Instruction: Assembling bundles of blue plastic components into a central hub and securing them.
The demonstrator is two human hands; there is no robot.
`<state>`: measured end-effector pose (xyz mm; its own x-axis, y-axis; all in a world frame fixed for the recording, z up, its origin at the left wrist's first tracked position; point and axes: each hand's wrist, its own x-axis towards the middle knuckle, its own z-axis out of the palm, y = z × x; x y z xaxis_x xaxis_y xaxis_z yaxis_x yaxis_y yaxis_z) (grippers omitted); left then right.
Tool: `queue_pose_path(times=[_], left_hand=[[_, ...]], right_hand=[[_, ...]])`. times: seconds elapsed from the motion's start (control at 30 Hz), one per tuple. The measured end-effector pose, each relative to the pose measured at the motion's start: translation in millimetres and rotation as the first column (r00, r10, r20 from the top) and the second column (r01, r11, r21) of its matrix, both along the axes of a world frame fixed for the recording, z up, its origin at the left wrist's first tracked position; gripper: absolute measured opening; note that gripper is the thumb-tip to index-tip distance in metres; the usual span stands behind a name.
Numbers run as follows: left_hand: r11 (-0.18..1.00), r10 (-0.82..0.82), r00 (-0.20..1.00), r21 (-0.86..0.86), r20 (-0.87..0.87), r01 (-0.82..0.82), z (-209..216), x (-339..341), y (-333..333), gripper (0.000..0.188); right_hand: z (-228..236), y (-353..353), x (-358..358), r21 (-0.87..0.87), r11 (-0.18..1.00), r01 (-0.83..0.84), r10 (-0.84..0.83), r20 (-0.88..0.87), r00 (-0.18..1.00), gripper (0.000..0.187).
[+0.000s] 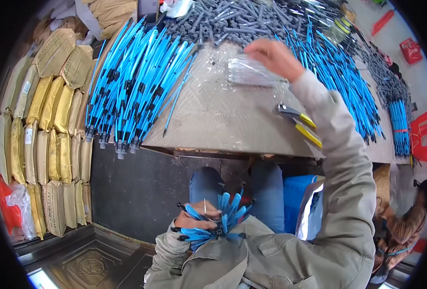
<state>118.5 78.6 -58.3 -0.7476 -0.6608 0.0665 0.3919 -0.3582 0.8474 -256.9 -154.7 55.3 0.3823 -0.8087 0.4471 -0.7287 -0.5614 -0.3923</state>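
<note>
My left hand (196, 216) is closed around a blue ribbed frame (229, 212) at my chest, its ribs fanned out like an umbrella's and tipped in black. A thin wire sticks up beside the fingers. My right hand (273, 57) is stretched far over the table, just above a clear-looking bundle of fine, shiny wires or strips (252, 72). Motion blurs its fingers, so whether they grip anything is hidden. Nearer to me on the tabletop lie end-cutting pliers (300, 123) with yellow handles.
Blue rods with black joints (136, 82) pile up on the table's left, and more blue rods (341, 77) on the right. Grey plastic parts (237, 21) heap at the back. Wrapped packages (45, 130) are stacked left of the table. At the far right is another person (403, 226).
</note>
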Motion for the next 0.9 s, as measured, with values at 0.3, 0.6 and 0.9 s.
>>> queue_pose_path(times=[0.3, 0.6, 0.9], left_hand=[[0.999, -0.036, 0.999, -0.017, 0.007, 0.037, -2, -4, -12, 0.04], [0.997, -0.025, 1.0, 0.07, -0.004, 0.025, 4, 8, -2, 0.04], [0.96, -0.187, 0.978, -0.229, -0.087, 0.163, 14, 0, 10, 0.034]], right_hand=[[-41, -144, -12, -0.188, 0.846, 0.499, -0.529, -0.414, 0.741, 0.016], [19, -65, 15, -0.011, 0.95, 0.313, -0.313, -0.013, 0.95, 0.021], [-13, 200, 145, 0.409, 0.724, -0.556, -0.134, 0.873, 0.468, 0.05]])
